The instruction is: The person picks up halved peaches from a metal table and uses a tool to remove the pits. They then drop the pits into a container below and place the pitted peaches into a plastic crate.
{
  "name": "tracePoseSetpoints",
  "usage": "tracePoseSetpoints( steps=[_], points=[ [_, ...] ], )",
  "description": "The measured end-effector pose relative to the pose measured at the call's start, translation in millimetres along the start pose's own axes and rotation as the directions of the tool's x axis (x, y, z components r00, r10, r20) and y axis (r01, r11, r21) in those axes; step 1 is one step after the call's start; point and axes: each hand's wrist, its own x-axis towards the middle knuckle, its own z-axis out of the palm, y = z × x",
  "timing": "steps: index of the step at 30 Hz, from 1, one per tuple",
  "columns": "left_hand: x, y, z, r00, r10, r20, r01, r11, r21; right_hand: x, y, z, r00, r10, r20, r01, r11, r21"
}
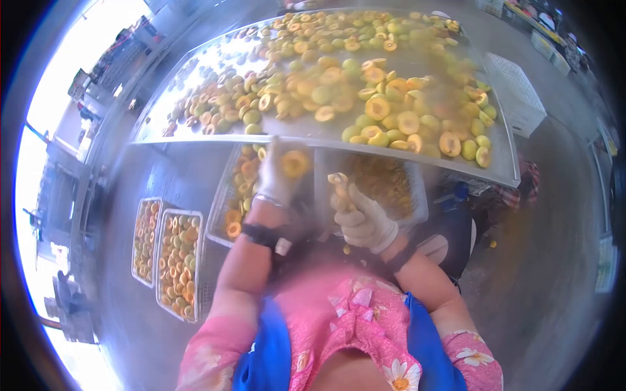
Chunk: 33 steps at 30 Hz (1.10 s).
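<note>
My left hand (277,174), in a pale glove, is closed round a halved yellow fruit (296,163) whose cut face shows. It is just below the near edge of a metal table (300,129) covered with whole and halved fruit. My right hand (365,220), also gloved, is wrapped round a small tool (338,184) with a pale, rounded tip pointing up; the rest of the tool is hidden in the fingers. Behind my left hand stands a crate of fruit halves (222,225). Beyond my right hand is a bin (420,189) with brownish-yellow bits.
Two white crates of fruit halves (158,260) (201,260) stand on the floor at the left. A white basket (521,98) is beside the table's right end. Near the right table corner, a person's checked sleeve (529,186) shows. More crates (551,52) are at the upper right.
</note>
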Motion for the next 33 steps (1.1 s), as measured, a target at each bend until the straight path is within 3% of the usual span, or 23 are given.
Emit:
tracePoseSetpoints(
  steps=[1,3,4,7,8,9,11,12,15,17,19,20,22,23,25,27,28,29,31,33],
  points=[
    [1.7,22.1,-6.6,0.994,0.067,-0.082,-0.039,0.951,0.308,-3.5,-2.7,-1.1,1.0,-0.02,0.005,0.02,1.0,-0.006],
    [18.8,43.8,-21.4,0.944,0.295,0.147,-0.3,0.582,0.755,-4.3,-6.3,-5.9,0.97,-0.174,-0.172,0.157,0.982,-0.108],
    [27.1,39.3,-17.3,0.944,0.29,0.157,-0.303,0.578,0.757,-2.2,-9.2,-11.3,0.952,-0.209,-0.223,0.178,0.972,-0.15],
    [62.2,23.4,7.7,0.878,0.369,0.306,-0.405,0.229,0.885,6.1,-14.6,-24.0,0.967,-0.198,-0.161,0.188,0.979,-0.075],
    [73.1,11.3,18.7,0.874,0.315,0.37,-0.442,0.199,0.875,6.1,-14.3,-17.7,0.887,-0.274,-0.372,0.194,0.952,-0.238],
    [71.1,1.5,46.5,0.864,0.257,0.433,-0.481,0.173,0.859,9.2,-13.4,-8.8,0.885,-0.283,-0.369,0.203,0.949,-0.24],
    [100.0,-29.5,77.5,0.835,0.185,0.519,-0.546,0.148,0.825,12.1,-15.0,0.7,0.773,-0.404,-0.49,0.223,0.895,-0.387],
    [89.8,-30.2,106.7,0.862,0.12,0.493,-0.505,0.108,0.856,8.1,-18.1,1.4,0.826,-0.367,-0.428,0.216,0.907,-0.36],
    [96.7,-43.6,151.8,0.882,0.05,0.469,-0.47,0.013,0.883,2.3,-25.7,-3.0,0.791,-0.425,-0.44,0.278,0.891,-0.36],
    [103.9,-53.5,168.8,0.932,-0.043,0.361,-0.363,-0.122,0.924,-2.0,-30.3,-2.1,0.769,-0.455,-0.449,0.311,0.88,-0.359],
    [106.4,-63.3,165.8,0.931,0.016,0.364,-0.36,-0.107,0.927,-5.6,-32.7,4.5,0.707,-0.514,-0.485,0.339,0.849,-0.405],
    [111.2,-67.1,159.2,0.921,0.087,0.379,-0.378,-0.029,0.925,-6.1,-32.9,8.0,0.684,-0.529,-0.502,0.339,0.84,-0.423],
    [126.4,-76.6,142.1,0.911,0.171,0.376,-0.399,0.127,0.908,-8.6,-36.2,3.6,0.692,-0.541,-0.477,0.344,0.829,-0.442],
    [132.7,-83.4,131.7,0.911,0.171,0.375,-0.398,0.128,0.909,-9.3,-37.5,2.1,0.704,-0.553,-0.445,0.351,0.816,-0.459],
    [128.7,-85.6,119.3,0.914,0.249,0.319,-0.397,0.707,0.586,-11.2,-35.8,10.9,0.71,-0.548,-0.442,0.35,0.82,-0.453],
    [115.7,-78.0,109.6,0.912,0.294,0.288,-0.408,0.734,0.543,-10.5,-32.0,15.5,0.731,-0.546,-0.409,0.333,0.809,-0.485],
    [102.5,-70.0,107.7,0.956,0.212,0.201,-0.268,0.91,0.316,-9.6,-29.5,21.9,0.712,-0.551,-0.434,0.304,0.8,-0.517],
    [90.6,-61.9,107.4,0.984,0.107,0.145,-0.115,0.992,0.049,-7.5,-28.2,28.5,0.715,-0.548,-0.434,0.298,0.801,-0.52],
    [76.5,-57.6,94.6,0.994,0.033,0.104,-0.011,0.978,-0.208,-2.9,-23.8,36.3,0.651,-0.588,-0.481,0.251,0.764,-0.594],
    [69.0,-58.7,68.4,0.995,-0.036,0.09,0.065,0.937,-0.344,1.9,-21.9,33.3,0.68,-0.561,-0.473,0.241,0.779,-0.579]
  ],
)
